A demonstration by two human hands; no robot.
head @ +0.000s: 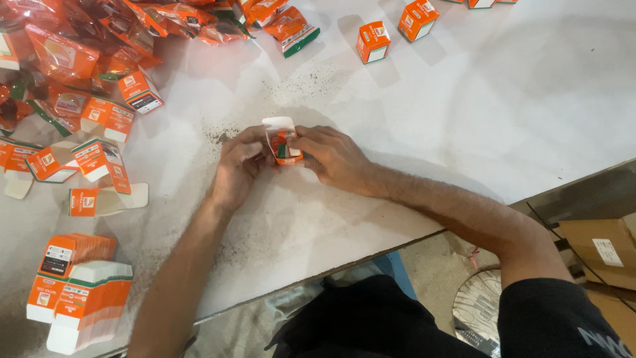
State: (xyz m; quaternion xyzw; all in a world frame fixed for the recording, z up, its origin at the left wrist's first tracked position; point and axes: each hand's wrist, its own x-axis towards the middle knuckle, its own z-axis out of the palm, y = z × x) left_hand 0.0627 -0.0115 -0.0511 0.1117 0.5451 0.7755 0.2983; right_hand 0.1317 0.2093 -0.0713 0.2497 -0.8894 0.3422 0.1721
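Note:
A small orange carton [286, 147] with its white top flap standing open rests on the white table [477, 99] between both hands. An orange and green pouch sits partly inside it. My left hand [237, 166] grips the carton's left side. My right hand [331, 154] holds its right side, fingertips at the opening on the pouch.
Shiny orange pouches [73, 46] are heaped at the far left. Open and flattened cartons [93, 166] lie beside them, and a stack of flat carton blanks [79, 292] sits at the near left edge. Closed orange cartons [373, 41] stand at the back. Brown cardboard boxes [599, 248] lie beyond the table's right edge.

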